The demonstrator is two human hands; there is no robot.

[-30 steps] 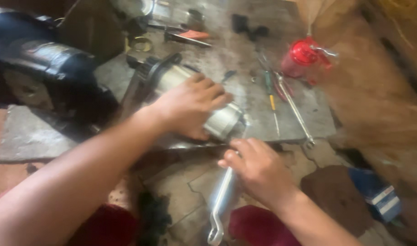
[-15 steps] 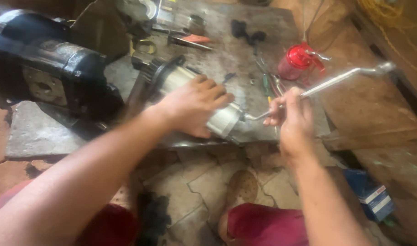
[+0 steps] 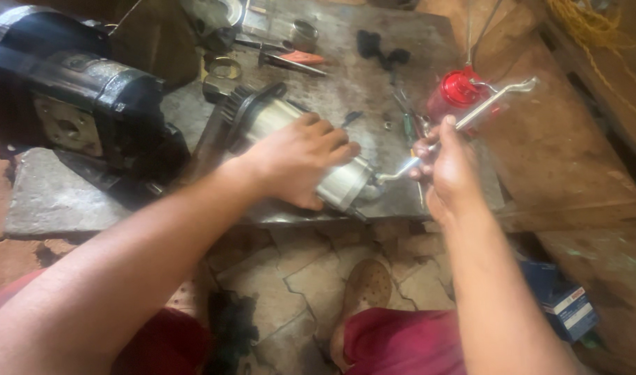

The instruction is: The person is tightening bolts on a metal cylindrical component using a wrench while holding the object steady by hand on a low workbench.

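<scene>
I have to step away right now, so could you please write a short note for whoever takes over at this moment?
Left hand: pressed on the silver cylindrical motor, which lies on the metal slab.
Right hand: grip closed on a bent metal wrench, its lower tip at the motor's near end.
Nearby: red oil can, screwdrivers, black motor housing.
Done: wrench brought to the motor.
Left: the work at the motor's end.

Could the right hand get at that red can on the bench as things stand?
Probably yes: the red can stands in the open just beyond the right hand, but that hand already grips a bent metal wrench.
</scene>
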